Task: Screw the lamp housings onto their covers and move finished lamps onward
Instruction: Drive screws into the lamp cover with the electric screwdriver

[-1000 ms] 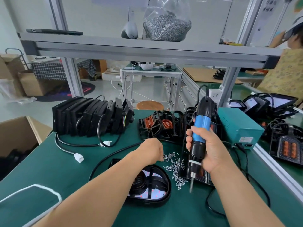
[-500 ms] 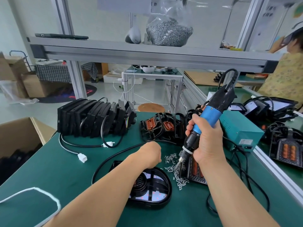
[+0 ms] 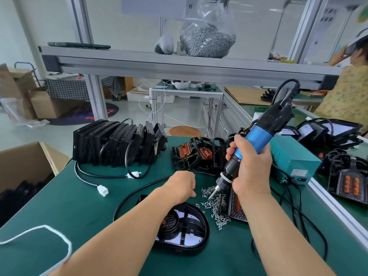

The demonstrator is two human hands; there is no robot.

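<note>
One screwdriver (image 3: 256, 138) gripped by right hand (image 3: 251, 168); left hand (image 3: 182, 185) curled, grasp unseen; one lamp (image 3: 191, 224).

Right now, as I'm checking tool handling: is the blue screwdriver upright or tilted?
Tilted: in the right hand, the blue screwdriver leans, cable end up-right, bit down-left at the loose screws.

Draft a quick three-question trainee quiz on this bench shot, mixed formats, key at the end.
1. True or false: the left hand grips the electric screwdriver.
2. The teal box sits: A) on the bench, right of the screwdriver; B) on the upper shelf; C) inside the cardboard box.
3. Fill in: the screwdriver's bit points down into a pile of loose ____ on the bench.
Key: 1 false, the right hand grips it; 2 A; 3 screws.
</note>
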